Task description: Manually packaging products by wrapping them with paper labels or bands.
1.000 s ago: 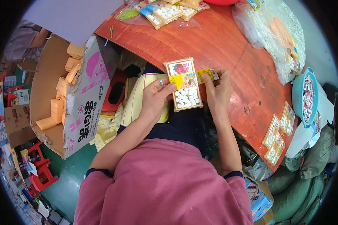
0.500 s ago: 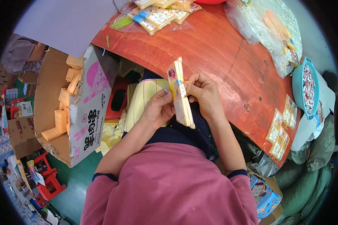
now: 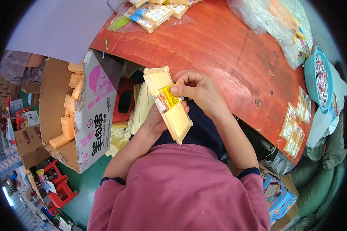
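Above my lap, a pale, wood-coloured snack tray (image 3: 177, 125) is tilted with its broad, bare side up. A yellow printed paper band (image 3: 167, 99) wraps across its middle, and a small picture shows on the band's lower left part. My left hand (image 3: 154, 118) grips the tray from below, its fingers mostly hidden behind it and some tips showing at the right edge. My right hand (image 3: 201, 92) is closed at the band's right end, with the thumb pressed on the yellow paper and the index finger bent. The tray's underside is out of sight.
The red wooden table (image 3: 219, 46) curves ahead of me. Filled trays (image 3: 158, 14) lie at its far left, and more packs (image 3: 293, 131) at its right edge. A teal basin (image 3: 309, 82) of small wrapped packets stands at right. Left is a carton (image 3: 94, 123) of wood-coloured trays.
The tray has turned from its narrow side to its broad bare side and shifted slightly left. My right thumb now presses on the yellow band. My left hand has moved under the tray.
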`<action>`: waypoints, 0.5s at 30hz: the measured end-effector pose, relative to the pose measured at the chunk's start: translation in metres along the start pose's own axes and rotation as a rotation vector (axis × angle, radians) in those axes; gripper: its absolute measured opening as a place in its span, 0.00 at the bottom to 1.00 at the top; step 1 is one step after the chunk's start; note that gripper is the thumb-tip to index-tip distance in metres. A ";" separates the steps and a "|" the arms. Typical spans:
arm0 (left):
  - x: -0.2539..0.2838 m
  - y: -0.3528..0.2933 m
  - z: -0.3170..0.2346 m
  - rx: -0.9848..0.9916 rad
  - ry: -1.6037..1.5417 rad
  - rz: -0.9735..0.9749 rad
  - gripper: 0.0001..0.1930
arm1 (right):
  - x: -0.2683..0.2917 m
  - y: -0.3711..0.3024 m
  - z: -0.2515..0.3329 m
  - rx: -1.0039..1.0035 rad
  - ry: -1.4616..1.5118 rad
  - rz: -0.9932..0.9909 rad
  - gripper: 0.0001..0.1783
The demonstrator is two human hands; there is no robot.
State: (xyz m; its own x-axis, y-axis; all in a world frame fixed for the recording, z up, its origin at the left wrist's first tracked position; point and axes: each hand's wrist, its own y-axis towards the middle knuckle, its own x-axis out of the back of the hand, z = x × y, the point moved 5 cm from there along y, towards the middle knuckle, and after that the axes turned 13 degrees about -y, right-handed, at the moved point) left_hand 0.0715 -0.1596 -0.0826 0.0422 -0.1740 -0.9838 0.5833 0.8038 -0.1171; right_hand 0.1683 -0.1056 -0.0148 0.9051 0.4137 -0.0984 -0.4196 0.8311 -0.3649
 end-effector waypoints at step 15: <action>-0.029 -0.015 -0.007 -0.248 0.243 -0.173 0.25 | -0.013 0.002 -0.004 0.035 0.035 -0.058 0.13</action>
State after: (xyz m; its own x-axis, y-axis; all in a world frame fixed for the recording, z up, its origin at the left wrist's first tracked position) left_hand 0.0559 -0.1631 -0.0535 -0.2504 -0.2032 -0.9466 0.3499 0.8926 -0.2842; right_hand 0.1557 -0.1107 -0.0181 0.9295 0.3520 -0.1102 -0.3681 0.8659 -0.3388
